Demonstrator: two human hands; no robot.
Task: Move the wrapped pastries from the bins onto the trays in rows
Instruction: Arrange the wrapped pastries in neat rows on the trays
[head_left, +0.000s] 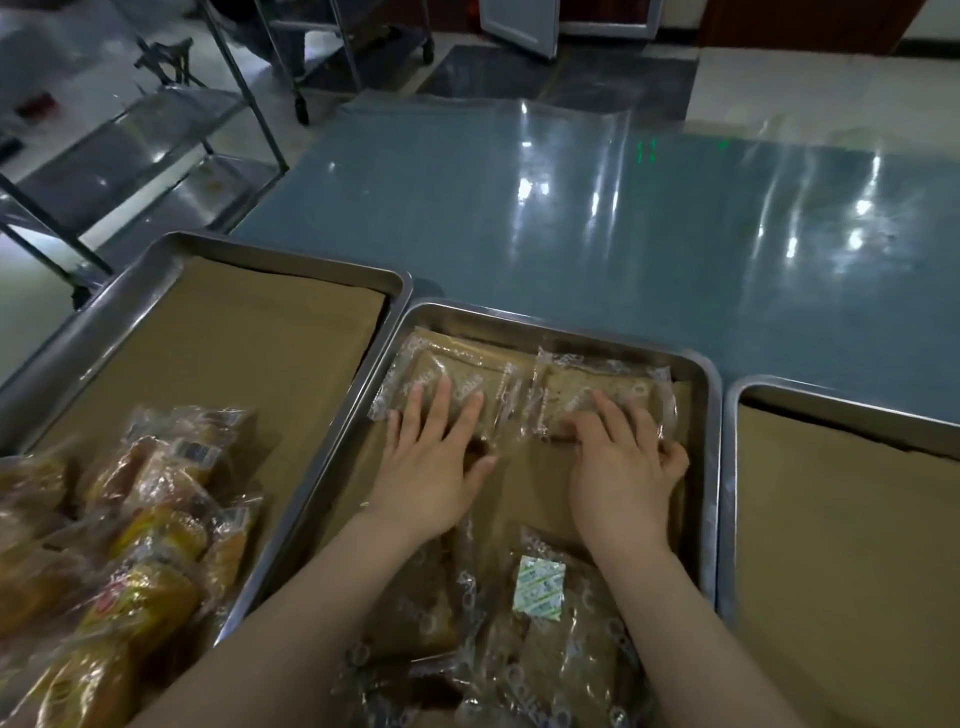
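The middle tray (519, 317) stands on the blue-grey bench (571, 218), lined with brown paper (524, 483). At its far end two wrapped pastries lie flat, side by side in a row: the left pastry (431, 364) and the right pastry (597, 376), nearly touching at their wrapper edges.

Both hands are inside this tray, apart from each other. The left hand (436, 467) lies palm down on the near half of the left pastry, fingers straight and spread, gripping nothing. The right hand (623, 462) lies palm down on the near edge of the right pastry, its fingers mostly straight on the wrapper.

At the near end of the middle tray, under the forearms, sits a loose heap of wrapped pastries (561, 665), with a small white-and-green sachet (538, 587) showing through one wrapper.

Just left of the middle tray is the left tray (291, 257), also paper-lined, with a pile of yellow-wrapped pastries (145, 519) at its near end. Just right of the middle tray is the right tray (831, 397), lined with the same paper. Beyond the left tray stands a metal rack (156, 130).
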